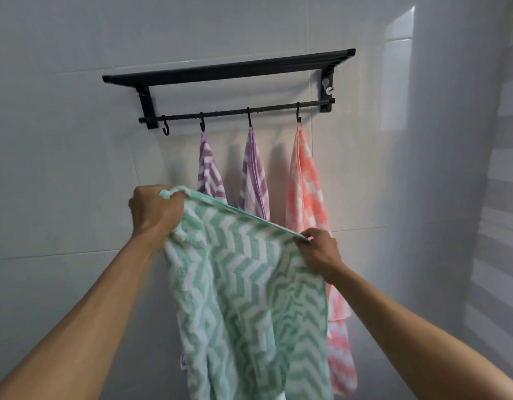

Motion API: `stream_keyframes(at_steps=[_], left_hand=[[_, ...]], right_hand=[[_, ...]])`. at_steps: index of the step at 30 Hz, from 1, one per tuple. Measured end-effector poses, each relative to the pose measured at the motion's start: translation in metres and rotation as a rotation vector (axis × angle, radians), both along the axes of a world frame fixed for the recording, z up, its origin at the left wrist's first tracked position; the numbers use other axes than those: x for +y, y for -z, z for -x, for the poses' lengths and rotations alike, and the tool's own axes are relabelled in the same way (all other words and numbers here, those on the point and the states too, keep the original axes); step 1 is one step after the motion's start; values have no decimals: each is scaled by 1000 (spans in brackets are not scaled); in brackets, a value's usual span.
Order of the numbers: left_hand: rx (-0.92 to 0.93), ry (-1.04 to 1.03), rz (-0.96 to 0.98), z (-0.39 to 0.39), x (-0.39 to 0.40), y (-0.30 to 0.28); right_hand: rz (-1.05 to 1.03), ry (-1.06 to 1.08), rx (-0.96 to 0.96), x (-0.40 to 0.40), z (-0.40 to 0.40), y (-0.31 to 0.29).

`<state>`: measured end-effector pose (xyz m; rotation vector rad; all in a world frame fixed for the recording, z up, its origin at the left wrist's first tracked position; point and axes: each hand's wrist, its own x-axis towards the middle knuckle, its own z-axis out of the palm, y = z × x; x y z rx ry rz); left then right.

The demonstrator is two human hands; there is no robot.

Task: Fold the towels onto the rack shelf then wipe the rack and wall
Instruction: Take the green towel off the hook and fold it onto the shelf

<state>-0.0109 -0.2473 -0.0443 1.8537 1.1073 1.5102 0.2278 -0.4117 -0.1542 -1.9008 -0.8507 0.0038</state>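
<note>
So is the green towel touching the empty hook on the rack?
Apart. The head view shows the green towel stretched between both hands, well below the empty hook, with bare wall between them.

I am wearing nothing on my left hand [155,210], right hand [321,254] or forearms: no sleeves showing.

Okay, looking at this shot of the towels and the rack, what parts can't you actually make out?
Head view only:
- Rack shelf top: seen from below, so anything lying on it is hidden.
- Green towel bottom: cut off by the lower edge.
- Two purple towels, lower parts: hidden behind the green towel.
- Left hand grip: fingers hidden behind the hand and cloth.
- Pink towel left edge: partly covered by the right hand.
</note>
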Motion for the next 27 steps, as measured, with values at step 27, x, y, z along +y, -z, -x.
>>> stream_keyframes(at_steps=[27], left_hand=[[46,44,175,-5,27,38]], right_hand=[[-77,-617,547,-47,-25,-52]])
